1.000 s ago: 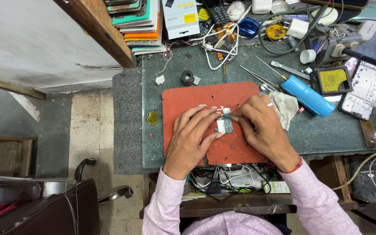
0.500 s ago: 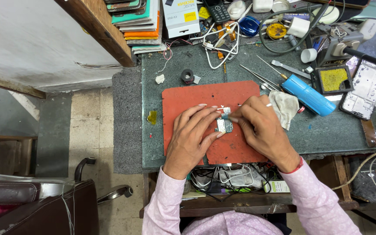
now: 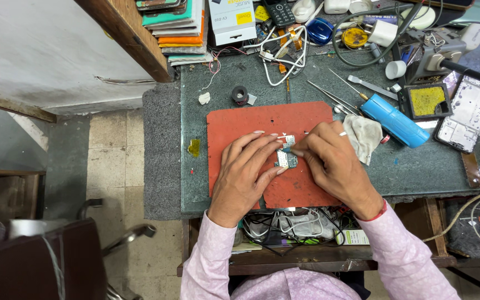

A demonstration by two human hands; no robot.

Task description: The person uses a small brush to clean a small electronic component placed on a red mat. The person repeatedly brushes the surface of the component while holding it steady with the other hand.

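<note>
At the far left a dark padded chair back (image 3: 40,261) stands over the tiled floor, and beyond it a wooden shelf edge (image 3: 123,33) carries a stack of coloured flat boxes (image 3: 176,25). Further right lies the grey-green stone worktop (image 3: 195,111), and on it a red-orange rubber work mat (image 3: 240,125) with a small black ring-shaped part (image 3: 240,94) just beyond its far edge. On the mat the left hand (image 3: 245,178) rests palm down, its fingers curled in and pinching the near-left side of a small green and silver circuit board (image 3: 286,159), which lies on the middle of the mat between both hands. The board looks bare and out of any casing, so the work seems to be in mid-course: the board is exposed and steadied, yet nothing shows it finished or put back. The right hand (image 3: 334,166) is closed in a fine pinch at the board's far-right edge; whether it holds a thin tool or only touches the board I cannot tell. Just right of it a crumpled grey cloth (image 3: 365,136) lies on the worktop, then a blue cylindrical tool (image 3: 395,121), a dark tray with a yellow sponge (image 3: 426,100) and, far right, an opened phone frame (image 3: 468,114)
</note>
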